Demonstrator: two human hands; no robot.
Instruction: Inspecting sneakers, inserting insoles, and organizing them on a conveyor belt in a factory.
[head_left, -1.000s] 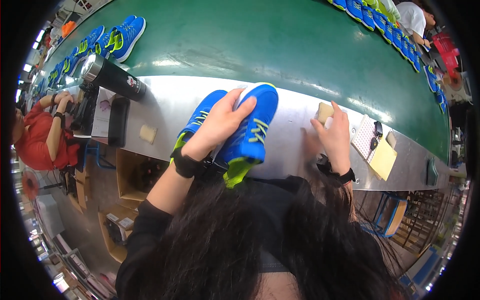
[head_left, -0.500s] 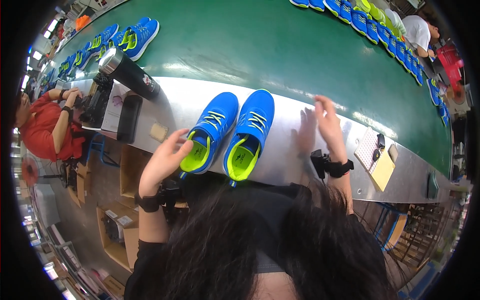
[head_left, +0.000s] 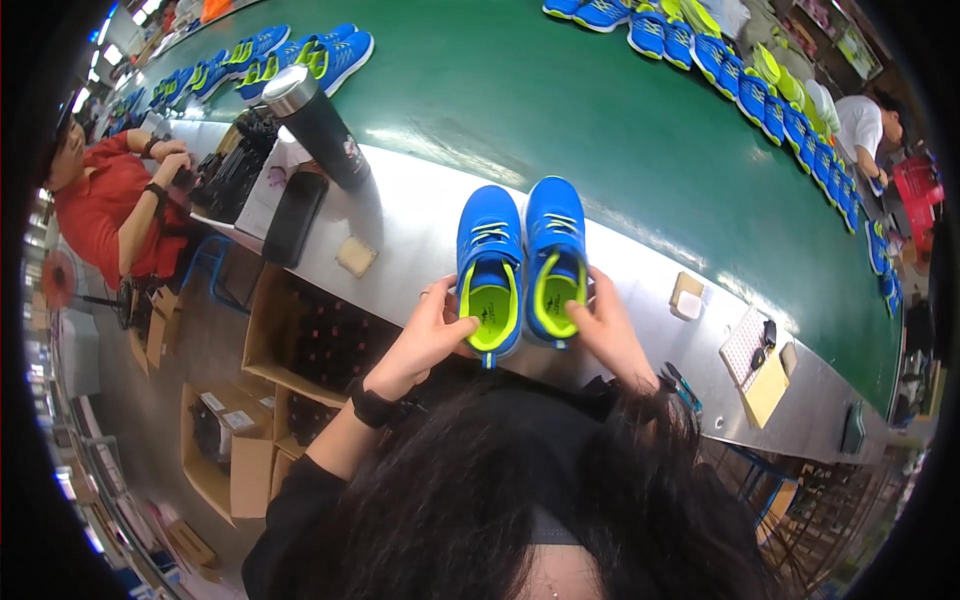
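A pair of blue sneakers with lime-green linings sits side by side in front of me, toes pointing away, over the metal ledge. My left hand (head_left: 432, 330) grips the left sneaker (head_left: 489, 218) at the heel, thumb inside the collar and fingers along its outer side. The right sneaker (head_left: 555, 207) is held the same way by my right hand (head_left: 608, 330), its thumb over the insole edge. Both hands are closed, with some fingers hidden behind the shoes. Whether the soles touch the ledge, I cannot tell.
Beyond the metal ledge (head_left: 410, 195) runs a green belt (head_left: 480, 90) with rows of blue sneakers (head_left: 340, 60). A black thermos (head_left: 325, 135), a tan sponge (head_left: 356, 256), a pale block (head_left: 687, 297) and a teal-handled tool (head_left: 684, 388) stand or lie nearby. Co-workers sit left and far right.
Both hands were apart from the shoes, the right one raised to their right. Now each has closed on a sneaker's heel. The view has shifted, and a pale block and teal-handled tool show.
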